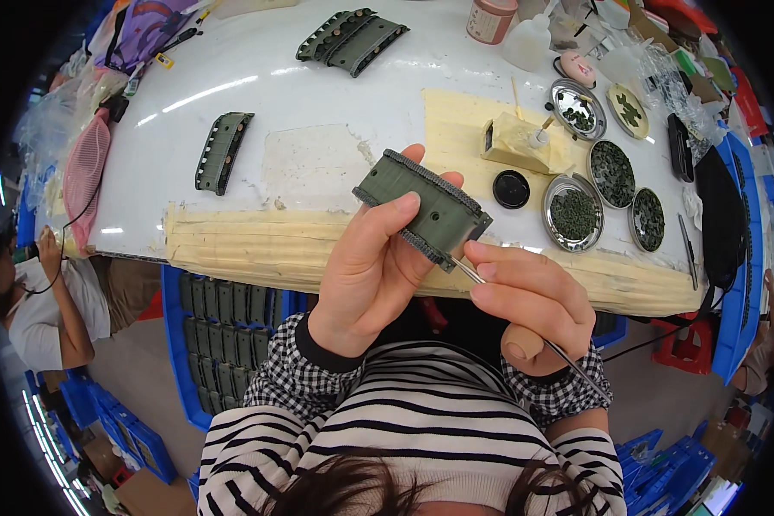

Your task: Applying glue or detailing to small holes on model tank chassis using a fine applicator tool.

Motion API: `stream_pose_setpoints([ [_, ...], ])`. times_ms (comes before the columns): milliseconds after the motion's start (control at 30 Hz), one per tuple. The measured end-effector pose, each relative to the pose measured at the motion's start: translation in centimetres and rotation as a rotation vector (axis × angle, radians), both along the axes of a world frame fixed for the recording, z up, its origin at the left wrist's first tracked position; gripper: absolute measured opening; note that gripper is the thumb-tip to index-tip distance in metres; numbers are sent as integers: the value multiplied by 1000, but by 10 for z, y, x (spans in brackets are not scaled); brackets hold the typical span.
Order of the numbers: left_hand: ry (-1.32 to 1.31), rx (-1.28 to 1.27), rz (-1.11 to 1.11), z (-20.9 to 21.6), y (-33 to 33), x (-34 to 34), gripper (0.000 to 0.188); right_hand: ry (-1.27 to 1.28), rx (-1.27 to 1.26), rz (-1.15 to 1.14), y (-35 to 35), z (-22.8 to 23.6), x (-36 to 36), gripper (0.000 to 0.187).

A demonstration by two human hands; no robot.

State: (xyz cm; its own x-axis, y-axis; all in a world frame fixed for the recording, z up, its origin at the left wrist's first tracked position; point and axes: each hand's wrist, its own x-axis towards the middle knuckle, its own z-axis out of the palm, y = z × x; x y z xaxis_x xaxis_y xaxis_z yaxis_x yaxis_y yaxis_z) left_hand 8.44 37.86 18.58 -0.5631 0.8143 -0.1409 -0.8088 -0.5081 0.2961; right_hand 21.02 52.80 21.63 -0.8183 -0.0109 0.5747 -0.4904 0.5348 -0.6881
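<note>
My left hand (371, 267) is closed around a dark green model tank hull (421, 202) with ribbed tracks along both long sides. The thumb lies on its flat face, beside a small round hole, and fingertips show behind the far track. In my right hand (537, 301) a slim metal tool (568, 359) is gripped like a pen; whether it is tweezers or a pick I cannot tell. Its tip meets the near right corner of the hull, at the track's end. A tan cover wraps one right fingertip. Similar green track pieces (353, 41) and another hull part (224, 153) lie on the white table.
Round dishes (574, 212) of tiny green parts stand at the right, near a black lid (511, 189) and a tape-covered box (525, 142) with a stick. Yellowish tape (232, 241) covers the table edge. A blue crate (176, 327) of green hulls sits below left. A co-worker (60, 301) is at far left.
</note>
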Motion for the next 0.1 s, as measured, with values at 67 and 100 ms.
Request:
stream_pose_setpoints([
  [67, 11, -17, 4, -1, 0, 1, 47, 1, 4, 11, 0, 0, 0, 39],
  [100, 10, -17, 4, -1, 0, 1, 47, 4, 6, 13, 1, 0, 0, 38],
])
